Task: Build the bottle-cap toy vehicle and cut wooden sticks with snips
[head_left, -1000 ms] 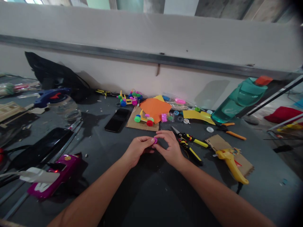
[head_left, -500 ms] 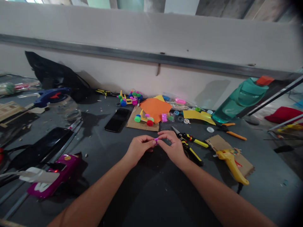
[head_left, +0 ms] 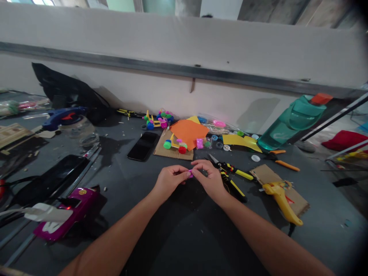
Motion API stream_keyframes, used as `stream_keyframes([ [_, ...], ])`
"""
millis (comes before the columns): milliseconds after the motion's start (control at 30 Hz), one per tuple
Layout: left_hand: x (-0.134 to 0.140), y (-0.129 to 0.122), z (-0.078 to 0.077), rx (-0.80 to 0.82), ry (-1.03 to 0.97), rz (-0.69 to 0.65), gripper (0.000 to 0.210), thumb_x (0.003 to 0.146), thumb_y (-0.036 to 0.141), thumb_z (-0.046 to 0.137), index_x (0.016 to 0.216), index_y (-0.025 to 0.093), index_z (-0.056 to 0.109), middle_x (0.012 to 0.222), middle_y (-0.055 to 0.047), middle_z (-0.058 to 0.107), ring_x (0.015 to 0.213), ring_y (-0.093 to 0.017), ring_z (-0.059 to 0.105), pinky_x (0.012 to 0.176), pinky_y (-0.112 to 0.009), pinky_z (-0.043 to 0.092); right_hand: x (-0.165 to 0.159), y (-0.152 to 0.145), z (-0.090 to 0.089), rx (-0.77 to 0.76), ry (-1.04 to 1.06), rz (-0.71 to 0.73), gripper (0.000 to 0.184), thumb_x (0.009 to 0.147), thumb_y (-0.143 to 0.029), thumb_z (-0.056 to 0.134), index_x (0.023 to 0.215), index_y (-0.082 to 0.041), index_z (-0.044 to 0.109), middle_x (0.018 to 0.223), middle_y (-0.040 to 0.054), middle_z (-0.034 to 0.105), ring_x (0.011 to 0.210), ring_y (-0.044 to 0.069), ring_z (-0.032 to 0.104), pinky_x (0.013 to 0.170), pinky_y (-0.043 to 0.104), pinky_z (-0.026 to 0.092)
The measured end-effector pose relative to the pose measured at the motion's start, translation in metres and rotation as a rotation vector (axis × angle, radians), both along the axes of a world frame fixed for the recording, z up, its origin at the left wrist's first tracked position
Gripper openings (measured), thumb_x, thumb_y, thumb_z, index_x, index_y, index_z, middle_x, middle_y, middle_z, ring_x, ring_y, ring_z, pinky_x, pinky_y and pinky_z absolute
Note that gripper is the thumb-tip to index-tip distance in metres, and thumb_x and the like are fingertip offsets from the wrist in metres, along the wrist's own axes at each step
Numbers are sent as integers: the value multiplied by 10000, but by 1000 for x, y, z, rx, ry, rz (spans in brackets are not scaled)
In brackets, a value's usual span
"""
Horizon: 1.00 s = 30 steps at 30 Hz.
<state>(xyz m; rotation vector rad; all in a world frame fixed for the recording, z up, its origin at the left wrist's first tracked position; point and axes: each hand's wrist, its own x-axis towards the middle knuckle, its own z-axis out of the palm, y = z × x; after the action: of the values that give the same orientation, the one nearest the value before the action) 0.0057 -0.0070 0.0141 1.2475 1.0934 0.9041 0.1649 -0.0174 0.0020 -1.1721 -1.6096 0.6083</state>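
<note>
left hand [head_left: 169, 181], right hand [head_left: 210, 179]: fingers [head_left: 183, 176] pinching one purple piece [head_left: 190, 173] | teal bottle [head_left: 299, 117]: pale marking [head_left: 280, 135] illegible

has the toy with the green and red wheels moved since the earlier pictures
No: the toy sits on the same spot of the cardboard, with no visible shift toward or away from the black phone.

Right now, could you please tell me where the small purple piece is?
In the head view, the small purple piece is below centre, pinched between the left hand and the right hand, nearer the camera than the orange sheet.
</note>
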Motion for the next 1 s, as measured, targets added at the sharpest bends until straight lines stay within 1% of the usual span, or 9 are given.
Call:
stream_keyframes([
  [167,0,0,-1,-28,-45,9,182,679,321,663,706,142,661,661,-9,623,594,-106,538,582,-236,466,-1,-1,0,7,-17,6,69,766,-248,611,701,-229,622,927,33,647,936,193,562,875,374,415],
  [333,-1,1,-2,-36,-62,-3,171,685,314,661,705,144,657,658,-1,608,598,-99,529,581,-227,461,-1,-1,2,-25,-12,12,78,783,-267,591,721,-235,627,931,32,651,937,195,563,873,376,413],
  [467,-1,1,-4,-55,-75,-27,198,699,336,652,730,140,655,679,-9,605,620,-103,531,591,-234,466,-1,0,2,-30,-8,-7,81,771,-258,599,698,-232,621,926,31,650,936,196,563,874,376,411],
  [600,-1,1,-6,-80,-80,-70,243,671,346,682,805,145,653,717,-5,595,652,-110,532,579,-235,468,0,0,0,-38,14,-24,97,783,-260,579,704,-228,624,929,36,646,937,192,563,875,368,412],
  [733,0,1,-8,-55,-52,-95,239,669,352,681,769,138,646,686,4,576,625,-100,517,573,-231,461,0,0,0,-44,-2,-7,78,771,-269,595,713,-233,632,923,31,652,934,193,564,873,371,411],
  [867,0,2,-9,-51,-38,-86,230,666,347,679,760,142,635,668,9,575,611,-99,519,571,-234,464,-1,0,0,-40,-6,-6,58,758,-242,609,703,-231,625,922,27,653,928,190,567,871,371,412],
  [1000,1,2,-6,-63,-71,-32,215,669,337,671,753,146,618,672,7,581,626,-108,536,578,-242,475,-1,0,0,-37,-5,8,53,763,-232,601,712,-225,616,933,30,649,937,186,564,875,366,410],
])
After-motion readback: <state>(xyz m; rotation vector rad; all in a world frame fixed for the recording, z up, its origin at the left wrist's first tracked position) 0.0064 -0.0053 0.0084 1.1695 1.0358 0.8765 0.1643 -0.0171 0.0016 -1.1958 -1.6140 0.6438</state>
